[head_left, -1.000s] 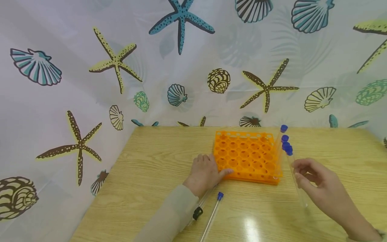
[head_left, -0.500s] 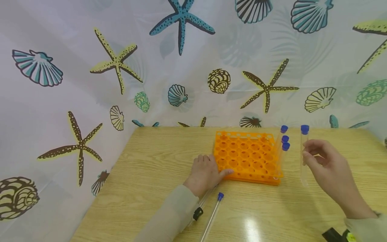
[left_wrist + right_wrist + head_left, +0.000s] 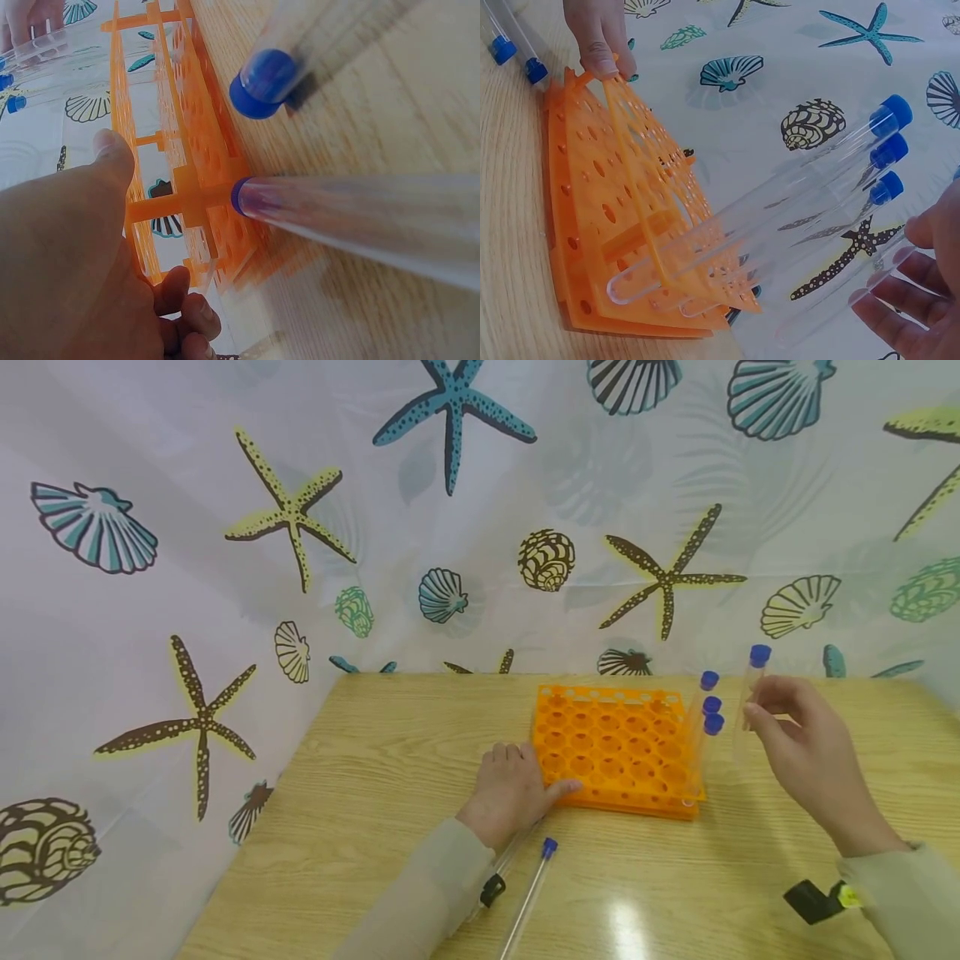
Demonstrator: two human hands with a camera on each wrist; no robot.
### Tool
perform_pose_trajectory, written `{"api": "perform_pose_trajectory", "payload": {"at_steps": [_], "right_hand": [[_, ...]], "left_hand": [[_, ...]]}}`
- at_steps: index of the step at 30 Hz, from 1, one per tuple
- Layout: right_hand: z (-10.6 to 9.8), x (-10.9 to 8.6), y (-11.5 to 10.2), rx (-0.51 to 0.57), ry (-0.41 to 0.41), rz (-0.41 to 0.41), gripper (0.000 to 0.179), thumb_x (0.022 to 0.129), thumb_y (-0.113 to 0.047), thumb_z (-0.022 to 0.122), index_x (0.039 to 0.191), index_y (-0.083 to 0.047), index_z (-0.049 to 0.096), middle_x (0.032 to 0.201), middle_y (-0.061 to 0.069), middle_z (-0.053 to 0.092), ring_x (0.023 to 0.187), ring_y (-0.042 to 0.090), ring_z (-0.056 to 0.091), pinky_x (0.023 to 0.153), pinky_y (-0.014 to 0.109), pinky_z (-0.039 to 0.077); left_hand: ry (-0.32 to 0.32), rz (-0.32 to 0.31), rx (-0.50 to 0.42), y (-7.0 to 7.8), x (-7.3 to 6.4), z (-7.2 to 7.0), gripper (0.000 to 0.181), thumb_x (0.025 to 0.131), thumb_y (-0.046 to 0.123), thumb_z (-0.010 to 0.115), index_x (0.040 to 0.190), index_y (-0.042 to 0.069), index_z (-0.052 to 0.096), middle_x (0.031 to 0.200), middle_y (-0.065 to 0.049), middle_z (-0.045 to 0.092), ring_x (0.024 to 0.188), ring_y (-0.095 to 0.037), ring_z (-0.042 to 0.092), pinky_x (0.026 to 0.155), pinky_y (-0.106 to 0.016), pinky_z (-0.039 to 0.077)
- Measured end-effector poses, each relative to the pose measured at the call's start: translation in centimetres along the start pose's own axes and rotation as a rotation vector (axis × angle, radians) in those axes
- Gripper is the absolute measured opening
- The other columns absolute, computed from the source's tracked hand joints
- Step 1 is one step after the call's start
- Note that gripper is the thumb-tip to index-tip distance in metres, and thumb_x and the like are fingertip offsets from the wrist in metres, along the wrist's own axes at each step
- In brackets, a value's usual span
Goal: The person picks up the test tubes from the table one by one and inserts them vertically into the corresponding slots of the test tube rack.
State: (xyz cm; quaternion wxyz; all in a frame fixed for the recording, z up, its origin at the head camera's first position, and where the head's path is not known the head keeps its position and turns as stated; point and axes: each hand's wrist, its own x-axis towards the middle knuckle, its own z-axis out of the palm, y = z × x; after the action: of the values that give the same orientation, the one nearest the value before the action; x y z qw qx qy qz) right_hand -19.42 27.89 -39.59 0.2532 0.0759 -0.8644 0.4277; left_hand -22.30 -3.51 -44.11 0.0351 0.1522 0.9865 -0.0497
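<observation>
No legible text, labels, brands, numbers or signs.

White shell-print cloth point(image 3: 480, 527) rises behind the pale wood-grain table point(image 3: 397, 752).

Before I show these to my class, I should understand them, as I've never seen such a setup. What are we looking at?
There's no machine, just a person's bare hands. The wide picture comes from a head-worn camera; the two close ones come from a camera on each wrist.

On the pale wood-grain table stands an orange plastic rack with round holes, holding three slim clear tubes with blue caps. Two similar capped tubes lie in front.

The left hand grips the rack's left end; the right hand holds another clear blue-capped tube, slightly tilted.
</observation>
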Motion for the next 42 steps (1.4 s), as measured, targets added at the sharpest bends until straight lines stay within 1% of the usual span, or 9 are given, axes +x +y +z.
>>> {"api": "perform_pose_trajectory", "payload": {"at_steps": [6,19,26,28,33,35,38,40,42], "right_hand": [[0.7,1.2,0.4,0.003,-0.015,0.030,0.023,0.102,-0.016,0.055,0.120,-0.003,0.050,0.106,-0.010,0.052,0.091,-0.003,0.053,0.082,-0.003,0.039],[2.1,3.2,1.1,-0.042,-0.035,0.034,0.025,0.102,-0.021,0.055,0.119,-0.004,0.049,0.106,0.000,0.054,0.097,-0.013,0.049,0.081,-0.004,0.036],[2.5,3.8,1.4,-0.100,-0.074,0.078,0.024,0.104,-0.024,0.051,0.119,-0.006,0.049,0.111,0.002,0.055,0.104,0.004,0.056,0.083,0.000,0.041],[2.6,3.8,1.6,-0.104,-0.079,0.083,0.024,0.104,-0.025,0.050,0.119,-0.007,0.049,0.113,0.003,0.056,0.103,0.001,0.055,0.083,0.000,0.041],[3.0,4.1,1.8,-0.082,-0.092,0.066,0.022,0.104,-0.019,0.048,0.122,-0.005,0.050,0.117,0.008,0.057,0.096,-0.016,0.047,0.080,-0.004,0.036],[3.0,4.2,1.9,-0.085,-0.103,0.061,0.023,0.104,-0.015,0.046,0.124,-0.004,0.050,0.119,0.011,0.058,0.098,-0.010,0.053,0.079,-0.004,0.038],[3.2,4.4,2.1,-0.097,-0.129,0.061,0.025,0.104,-0.012,0.045,0.127,-0.004,0.050,0.122,0.016,0.059,0.107,0.013,0.060,0.078,-0.004,0.037],[3.2,4.4,2.2,-0.106,-0.152,0.064,0.026,0.104,-0.011,0.045,0.129,-0.004,0.049,0.123,0.018,0.059,0.111,0.030,0.060,0.075,-0.004,0.038],[3.3,4.3,2.3,-0.110,-0.175,0.063,0.027,0.104,-0.010,0.046,0.130,-0.005,0.049,0.123,0.020,0.059,0.113,0.038,0.058,0.073,-0.003,0.039]], "left_hand": [[0.006,-0.003,-0.003,0.0,0.1,0.0,0.080,0.088,0.083,0.023,0.096,0.008,0.050,0.085,-0.006,0.051,0.078,-0.021,0.044,0.077,-0.033,0.040],[0.013,-0.010,0.000,-0.1,0.0,0.1,0.080,0.088,0.083,0.024,0.096,0.008,0.049,0.085,-0.006,0.051,0.078,-0.021,0.044,0.080,-0.034,0.042],[0.001,-0.003,-0.010,-0.1,-0.1,0.0,0.079,0.088,0.083,0.024,0.095,0.008,0.049,0.085,-0.005,0.050,0.078,-0.021,0.044,0.079,-0.033,0.041],[-0.004,0.002,-0.003,-0.2,-0.1,-0.1,0.080,0.088,0.083,0.022,0.095,0.008,0.048,0.085,-0.005,0.050,0.079,-0.021,0.044,0.078,-0.032,0.040],[-0.011,0.005,0.002,-0.2,-0.1,-0.2,0.081,0.088,0.083,0.022,0.097,0.007,0.049,0.088,-0.006,0.052,0.080,-0.020,0.044,0.077,-0.032,0.040],[-0.010,0.005,0.008,-0.3,-0.1,-0.2,0.082,0.088,0.083,0.022,0.098,0.007,0.050,0.088,-0.006,0.053,0.081,-0.021,0.044,0.077,-0.032,0.040],[-0.007,0.004,0.021,-0.3,-0.1,-0.1,0.082,0.088,0.083,0.021,0.097,0.007,0.050,0.088,-0.006,0.053,0.081,-0.021,0.045,0.077,-0.032,0.041],[-0.006,0.006,0.031,-0.3,-0.1,-0.1,0.082,0.088,0.083,0.020,0.097,0.007,0.050,0.088,-0.006,0.053,0.081,-0.021,0.045,0.077,-0.032,0.041],[-0.008,0.004,0.029,-0.2,-0.1,-0.1,0.082,0.088,0.083,0.020,0.098,0.007,0.050,0.088,-0.006,0.053,0.081,-0.021,0.045,0.077,-0.032,0.041]]}}
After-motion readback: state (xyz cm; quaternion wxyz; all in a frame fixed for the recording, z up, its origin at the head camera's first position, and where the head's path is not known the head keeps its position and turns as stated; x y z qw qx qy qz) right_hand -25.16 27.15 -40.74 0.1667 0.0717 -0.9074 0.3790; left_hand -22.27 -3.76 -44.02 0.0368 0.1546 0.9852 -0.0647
